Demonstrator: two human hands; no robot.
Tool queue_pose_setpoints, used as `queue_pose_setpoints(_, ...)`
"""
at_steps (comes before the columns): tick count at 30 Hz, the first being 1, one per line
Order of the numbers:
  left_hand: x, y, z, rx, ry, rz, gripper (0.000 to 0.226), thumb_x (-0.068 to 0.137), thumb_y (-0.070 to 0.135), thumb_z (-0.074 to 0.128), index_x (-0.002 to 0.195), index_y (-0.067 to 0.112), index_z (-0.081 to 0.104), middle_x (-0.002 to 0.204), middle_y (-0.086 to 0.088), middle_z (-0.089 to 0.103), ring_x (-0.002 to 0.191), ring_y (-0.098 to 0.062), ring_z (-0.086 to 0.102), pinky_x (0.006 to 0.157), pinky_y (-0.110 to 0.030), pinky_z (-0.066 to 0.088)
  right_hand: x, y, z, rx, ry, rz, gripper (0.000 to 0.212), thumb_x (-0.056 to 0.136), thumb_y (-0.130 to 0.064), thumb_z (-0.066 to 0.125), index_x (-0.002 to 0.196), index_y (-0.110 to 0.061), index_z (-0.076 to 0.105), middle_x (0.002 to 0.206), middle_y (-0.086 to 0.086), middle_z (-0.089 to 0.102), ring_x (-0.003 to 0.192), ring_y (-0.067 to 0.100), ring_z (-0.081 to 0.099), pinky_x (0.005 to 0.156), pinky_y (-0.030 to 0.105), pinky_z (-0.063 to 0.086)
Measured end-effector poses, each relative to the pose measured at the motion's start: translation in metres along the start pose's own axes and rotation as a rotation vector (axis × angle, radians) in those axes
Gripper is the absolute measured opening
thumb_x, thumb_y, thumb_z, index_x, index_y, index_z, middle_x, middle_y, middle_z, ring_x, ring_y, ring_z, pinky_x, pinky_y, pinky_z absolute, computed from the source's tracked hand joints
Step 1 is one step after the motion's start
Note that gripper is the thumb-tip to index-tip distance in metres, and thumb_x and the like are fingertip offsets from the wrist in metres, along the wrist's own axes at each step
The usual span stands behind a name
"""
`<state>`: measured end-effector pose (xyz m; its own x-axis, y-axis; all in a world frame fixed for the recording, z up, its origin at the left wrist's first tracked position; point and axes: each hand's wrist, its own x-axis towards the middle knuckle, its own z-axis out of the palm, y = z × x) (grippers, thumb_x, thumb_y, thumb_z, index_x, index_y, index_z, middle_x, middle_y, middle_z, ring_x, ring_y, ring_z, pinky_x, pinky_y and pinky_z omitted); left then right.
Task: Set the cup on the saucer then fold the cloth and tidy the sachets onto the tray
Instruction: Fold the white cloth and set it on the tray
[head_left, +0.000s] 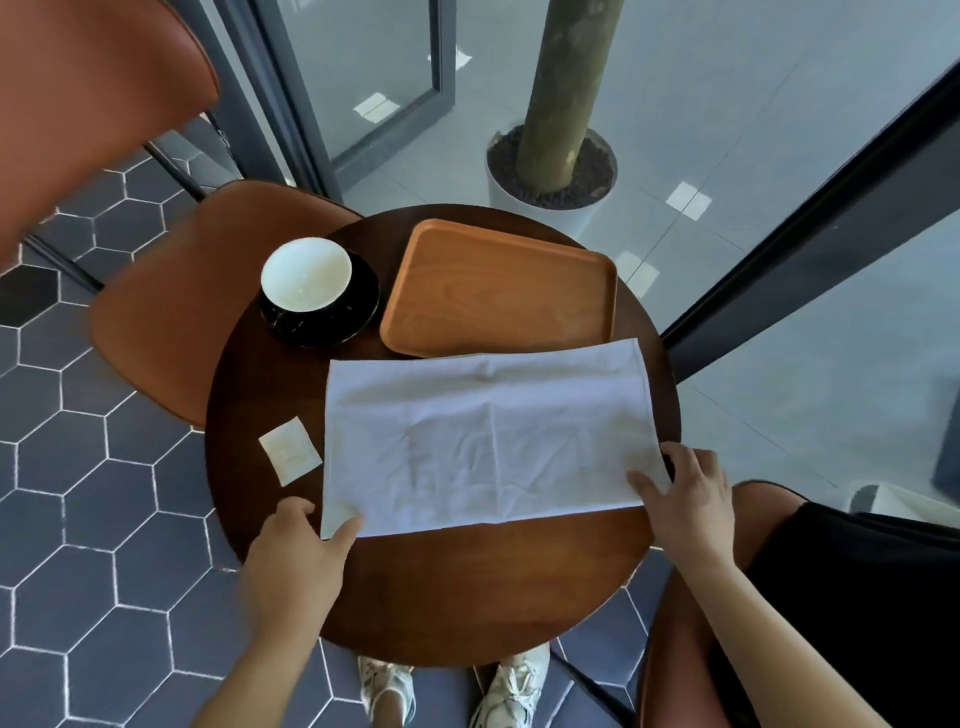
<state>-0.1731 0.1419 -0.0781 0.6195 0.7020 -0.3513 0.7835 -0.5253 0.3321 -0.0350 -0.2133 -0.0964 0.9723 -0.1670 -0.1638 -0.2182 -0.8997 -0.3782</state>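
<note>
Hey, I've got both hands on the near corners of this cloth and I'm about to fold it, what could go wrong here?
1. The cloth's far edge overlaps the near rim of the tray; lifting the fold might nudge the tray.
2. The sachet lies just beside the cloth's left edge, close to the left hand, so a sweep could push it toward the table edge.
3. The right hand pins a corner at the table's rim, where the cloth may slip off.

1. Dark hexagonal floor tiles (93, 499) with pale grout
2. Round dark wooden table (467, 587)
3. Brown chairs (171, 322) alongside
4. Glass panels in dark frames (810, 218)
5. Beyond the glass, a trunk in a white planter (550, 202), grey paving (727, 93), daylight
</note>
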Motion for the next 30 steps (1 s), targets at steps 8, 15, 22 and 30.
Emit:
queue_pose_setpoints(8, 0.011, 0.002, 0.006, -0.103, -0.001, -0.060, 0.034, 0.077, 0.037, 0.082, 0.085, 0.015, 0.058, 0.085, -0.008, 0.064, 0.073, -0.025, 0.055, 0.060, -0.035, 0.038, -0.003, 0.004, -0.001, -0.074, 0.061, -0.188, 0.045, 0.084, -0.025, 0.077, 0.124, -0.010, 0.062, 0.112, 0.013, 0.059, 0.105, 0.035, 0.052, 0.084, 0.046, 0.049)
queue_pose_setpoints(15, 0.017, -0.007, 0.020, -0.281, 0.045, -0.114, 0.021, 0.085, 0.022, 0.076, 0.083, 0.013, 0.058, 0.078, -0.003, 0.063, 0.074, -0.027, 0.060, 0.066, -0.041, 0.048, -0.024, -0.015, 0.014, -0.046, 0.086, -0.473, 0.029, 0.081, -0.003, 0.075, 0.109, -0.009, 0.072, 0.108, 0.008, 0.067, 0.095, 0.034, 0.060, 0.082, 0.047, 0.052)
queue_pose_setpoints(22, 0.019, -0.010, 0.012, -0.924, -0.118, -0.397, 0.037, 0.085, -0.003, 0.073, 0.120, 0.002, 0.063, 0.097, -0.019, 0.072, 0.084, -0.031, 0.072, 0.070, -0.037, 0.059, -0.022, 0.018, 0.016, -0.175, 0.077, -0.395, 0.026, 0.088, -0.025, 0.068, 0.114, -0.019, 0.066, 0.119, 0.005, 0.057, 0.105, 0.032, 0.052, 0.089, 0.047, 0.047)
queue_pose_setpoints(30, 0.005, -0.001, 0.006, -1.020, -0.123, -0.348, 0.021, 0.087, 0.004, 0.073, 0.107, 0.007, 0.073, 0.088, -0.011, 0.077, 0.075, -0.018, 0.072, 0.066, -0.031, 0.059, -0.028, -0.030, 0.012, -0.017, 0.042, -0.481, 0.036, 0.090, -0.017, 0.069, 0.125, -0.012, 0.063, 0.125, 0.005, 0.059, 0.111, 0.028, 0.056, 0.092, 0.043, 0.051)
